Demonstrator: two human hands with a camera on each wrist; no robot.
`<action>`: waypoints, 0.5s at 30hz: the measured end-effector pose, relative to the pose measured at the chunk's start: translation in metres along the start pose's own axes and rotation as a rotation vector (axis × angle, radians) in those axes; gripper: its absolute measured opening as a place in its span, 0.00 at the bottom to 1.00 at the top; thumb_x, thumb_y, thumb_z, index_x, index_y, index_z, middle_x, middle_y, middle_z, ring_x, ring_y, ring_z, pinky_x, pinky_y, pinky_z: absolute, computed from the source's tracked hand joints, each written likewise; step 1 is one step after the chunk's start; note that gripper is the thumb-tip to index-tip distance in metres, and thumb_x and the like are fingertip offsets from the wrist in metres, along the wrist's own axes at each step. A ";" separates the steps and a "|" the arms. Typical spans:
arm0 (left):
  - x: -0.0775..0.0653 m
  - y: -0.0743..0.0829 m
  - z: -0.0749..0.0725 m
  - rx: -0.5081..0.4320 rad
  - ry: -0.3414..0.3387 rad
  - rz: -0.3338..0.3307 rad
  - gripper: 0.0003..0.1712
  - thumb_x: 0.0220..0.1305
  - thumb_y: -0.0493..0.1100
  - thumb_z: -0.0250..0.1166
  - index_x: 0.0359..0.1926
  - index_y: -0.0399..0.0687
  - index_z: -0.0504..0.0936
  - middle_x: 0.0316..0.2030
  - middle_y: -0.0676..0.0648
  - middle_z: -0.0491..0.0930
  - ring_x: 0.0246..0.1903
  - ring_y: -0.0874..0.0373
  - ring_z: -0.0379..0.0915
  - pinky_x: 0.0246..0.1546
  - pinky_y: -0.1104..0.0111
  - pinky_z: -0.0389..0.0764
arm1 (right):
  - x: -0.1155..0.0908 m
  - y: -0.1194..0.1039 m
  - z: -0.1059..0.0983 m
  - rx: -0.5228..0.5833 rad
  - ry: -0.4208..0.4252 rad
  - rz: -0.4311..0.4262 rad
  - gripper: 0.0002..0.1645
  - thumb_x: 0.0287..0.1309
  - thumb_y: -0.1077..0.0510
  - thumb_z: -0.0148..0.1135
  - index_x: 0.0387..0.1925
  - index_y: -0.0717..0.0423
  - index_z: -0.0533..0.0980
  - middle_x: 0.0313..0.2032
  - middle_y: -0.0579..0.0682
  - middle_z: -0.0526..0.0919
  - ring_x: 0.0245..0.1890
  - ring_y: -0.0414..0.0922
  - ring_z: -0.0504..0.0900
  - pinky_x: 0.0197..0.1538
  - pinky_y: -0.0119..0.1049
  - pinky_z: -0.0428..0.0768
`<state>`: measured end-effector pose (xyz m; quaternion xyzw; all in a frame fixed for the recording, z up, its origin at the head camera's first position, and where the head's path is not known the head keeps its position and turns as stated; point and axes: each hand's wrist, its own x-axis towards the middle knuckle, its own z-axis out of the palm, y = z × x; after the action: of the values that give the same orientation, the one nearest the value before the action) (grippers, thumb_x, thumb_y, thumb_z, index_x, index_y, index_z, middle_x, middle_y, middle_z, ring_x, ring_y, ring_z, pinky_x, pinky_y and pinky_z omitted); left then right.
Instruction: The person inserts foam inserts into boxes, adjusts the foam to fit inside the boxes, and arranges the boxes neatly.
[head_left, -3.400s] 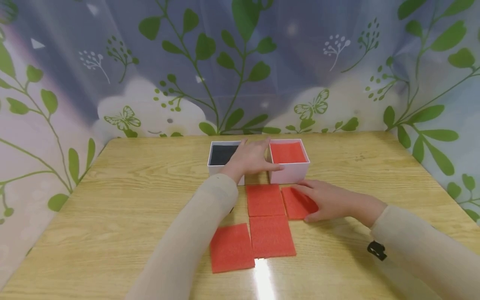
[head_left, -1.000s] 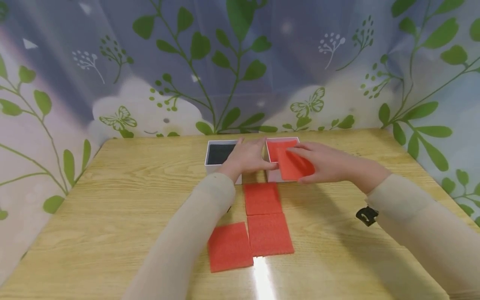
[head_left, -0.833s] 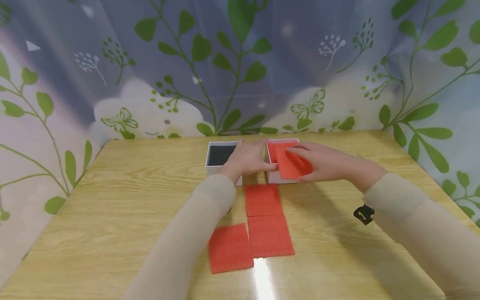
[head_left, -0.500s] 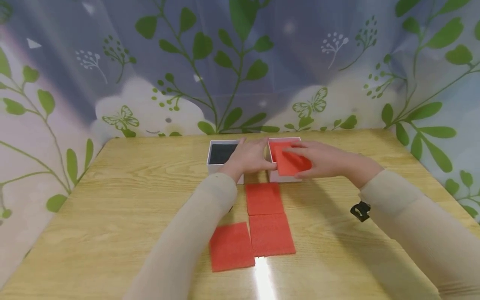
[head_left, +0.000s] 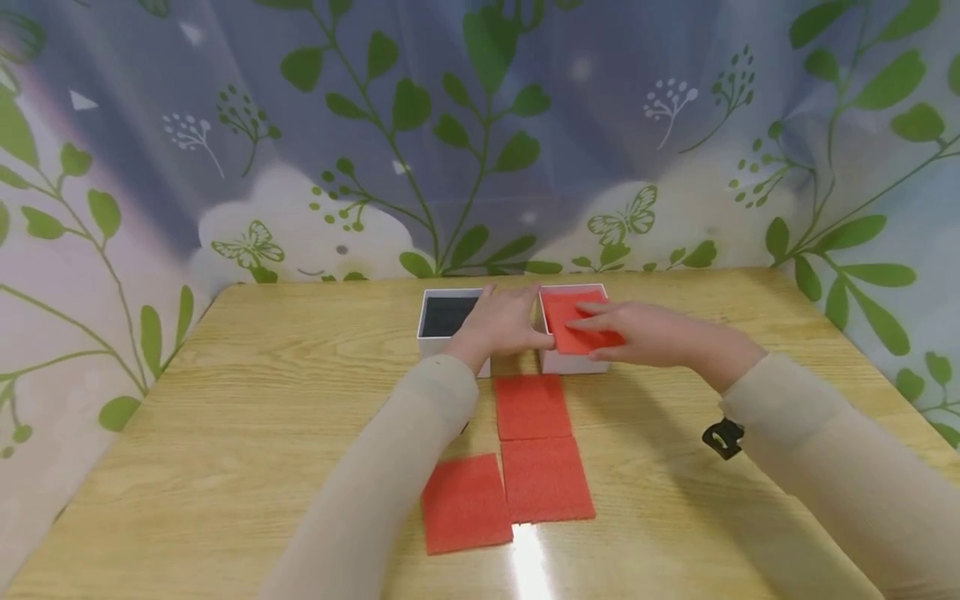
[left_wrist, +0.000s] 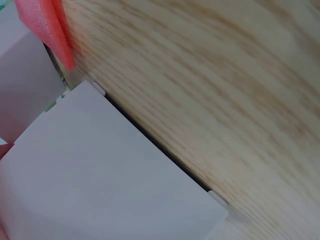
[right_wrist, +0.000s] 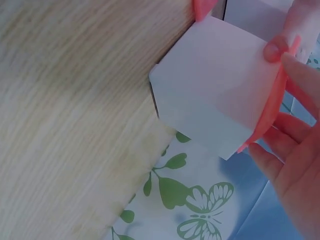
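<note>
Two white boxes stand side by side in the head view. My left hand (head_left: 502, 321) is between them, its thumb over the near left corner of the right box (head_left: 573, 363) and a fingertip by its far corner. My right hand (head_left: 645, 333) holds a square red foam sheet (head_left: 570, 343) at that box's open top. In the right wrist view the sheet (right_wrist: 270, 115) bends slightly along the rim, thumb and fingers at its edges. More red (head_left: 570, 298) shows inside. Black sheets (head_left: 446, 315) fill the left box (head_left: 435, 343), partly hidden by my left hand.
Three red foam squares lie flat on the wooden table: one (head_left: 532, 408) before the boxes, one (head_left: 547, 479) nearer, and one (head_left: 468, 504) to its left, near my left sleeve. A leaf-patterned curtain (head_left: 495, 200) hangs behind the table.
My right hand has picked up the rightmost red foam sheet from the table and raised it to the right box. Since then the sheet has tipped flatter over the opening. My left hand stays put.
</note>
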<state>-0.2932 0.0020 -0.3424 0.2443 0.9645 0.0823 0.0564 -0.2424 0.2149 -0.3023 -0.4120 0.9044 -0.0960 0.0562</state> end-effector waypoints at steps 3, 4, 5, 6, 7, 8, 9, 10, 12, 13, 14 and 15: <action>0.000 0.000 0.000 -0.004 0.005 0.000 0.52 0.53 0.65 0.57 0.72 0.48 0.51 0.68 0.50 0.59 0.66 0.56 0.56 0.67 0.51 0.37 | 0.000 0.000 0.004 -0.011 0.037 -0.016 0.30 0.56 0.59 0.64 0.61 0.61 0.70 0.61 0.67 0.66 0.58 0.62 0.68 0.56 0.54 0.69; 0.000 0.000 -0.001 -0.005 0.006 -0.001 0.52 0.53 0.65 0.58 0.72 0.48 0.51 0.68 0.50 0.59 0.65 0.56 0.56 0.67 0.51 0.37 | -0.001 0.000 0.005 -0.015 0.049 -0.020 0.30 0.57 0.60 0.64 0.61 0.61 0.70 0.61 0.67 0.66 0.58 0.62 0.69 0.56 0.53 0.70; 0.000 0.000 -0.001 -0.009 0.003 -0.003 0.52 0.53 0.65 0.58 0.72 0.48 0.51 0.68 0.50 0.59 0.65 0.55 0.56 0.67 0.51 0.36 | -0.001 0.000 0.006 -0.016 0.057 -0.020 0.29 0.57 0.60 0.63 0.61 0.61 0.70 0.61 0.67 0.66 0.57 0.62 0.69 0.55 0.53 0.70; 0.000 0.000 -0.001 -0.013 0.000 -0.004 0.52 0.53 0.66 0.58 0.72 0.48 0.51 0.68 0.50 0.58 0.65 0.55 0.56 0.67 0.51 0.36 | -0.002 -0.001 0.007 -0.017 0.062 -0.019 0.29 0.57 0.61 0.63 0.61 0.61 0.70 0.61 0.66 0.66 0.57 0.62 0.70 0.55 0.53 0.70; 0.000 0.000 -0.001 -0.018 -0.004 -0.004 0.52 0.53 0.66 0.58 0.72 0.48 0.50 0.68 0.50 0.59 0.65 0.54 0.56 0.67 0.51 0.36 | -0.003 -0.002 0.008 -0.015 0.064 -0.017 0.29 0.58 0.61 0.62 0.61 0.61 0.69 0.62 0.66 0.65 0.57 0.62 0.70 0.55 0.53 0.70; -0.001 0.001 -0.001 -0.021 -0.009 -0.003 0.53 0.52 0.66 0.58 0.72 0.48 0.50 0.68 0.50 0.58 0.65 0.54 0.56 0.67 0.51 0.36 | -0.004 -0.003 0.009 -0.011 0.066 -0.012 0.29 0.58 0.61 0.62 0.61 0.61 0.69 0.62 0.66 0.65 0.57 0.62 0.70 0.55 0.53 0.71; -0.001 0.001 -0.001 -0.024 -0.014 -0.002 0.53 0.52 0.66 0.58 0.72 0.48 0.50 0.68 0.50 0.58 0.66 0.54 0.56 0.67 0.51 0.36 | -0.005 -0.003 0.010 -0.006 0.067 -0.006 0.29 0.58 0.62 0.62 0.61 0.61 0.69 0.62 0.66 0.65 0.57 0.62 0.70 0.54 0.53 0.71; -0.001 0.002 -0.001 -0.021 -0.014 0.002 0.53 0.53 0.66 0.58 0.72 0.48 0.50 0.68 0.50 0.59 0.66 0.54 0.55 0.67 0.51 0.36 | -0.005 -0.004 0.011 -0.001 0.068 -0.001 0.29 0.58 0.62 0.62 0.61 0.61 0.69 0.63 0.65 0.64 0.57 0.62 0.70 0.54 0.53 0.72; -0.002 0.002 -0.001 -0.013 -0.015 0.004 0.53 0.53 0.67 0.58 0.72 0.48 0.50 0.68 0.50 0.59 0.66 0.56 0.55 0.67 0.51 0.37 | -0.006 -0.004 0.013 0.006 0.073 0.006 0.29 0.58 0.62 0.61 0.62 0.61 0.68 0.63 0.65 0.64 0.57 0.62 0.70 0.54 0.52 0.72; -0.002 0.002 -0.001 -0.007 -0.014 0.003 0.53 0.53 0.67 0.58 0.72 0.48 0.50 0.68 0.50 0.59 0.66 0.57 0.55 0.67 0.51 0.37 | -0.006 -0.004 0.015 0.005 0.077 0.008 0.29 0.58 0.62 0.61 0.62 0.61 0.68 0.63 0.65 0.64 0.57 0.61 0.70 0.53 0.52 0.72; -0.003 0.001 -0.001 -0.002 -0.013 0.001 0.53 0.53 0.67 0.57 0.72 0.48 0.50 0.68 0.50 0.59 0.66 0.57 0.55 0.67 0.51 0.38 | -0.005 -0.004 0.016 0.003 0.082 0.010 0.29 0.58 0.62 0.61 0.62 0.61 0.68 0.63 0.64 0.64 0.57 0.61 0.70 0.53 0.52 0.73; -0.003 0.000 -0.001 0.004 -0.011 -0.001 0.53 0.53 0.68 0.57 0.72 0.48 0.50 0.68 0.50 0.59 0.66 0.58 0.55 0.67 0.51 0.38 | -0.004 -0.004 0.017 -0.001 0.087 0.007 0.29 0.59 0.62 0.61 0.62 0.61 0.68 0.63 0.64 0.64 0.57 0.61 0.70 0.53 0.52 0.73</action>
<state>-0.2906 0.0007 -0.3414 0.2444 0.9645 0.0788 0.0614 -0.2338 0.2137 -0.3184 -0.4042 0.9075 -0.1131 0.0167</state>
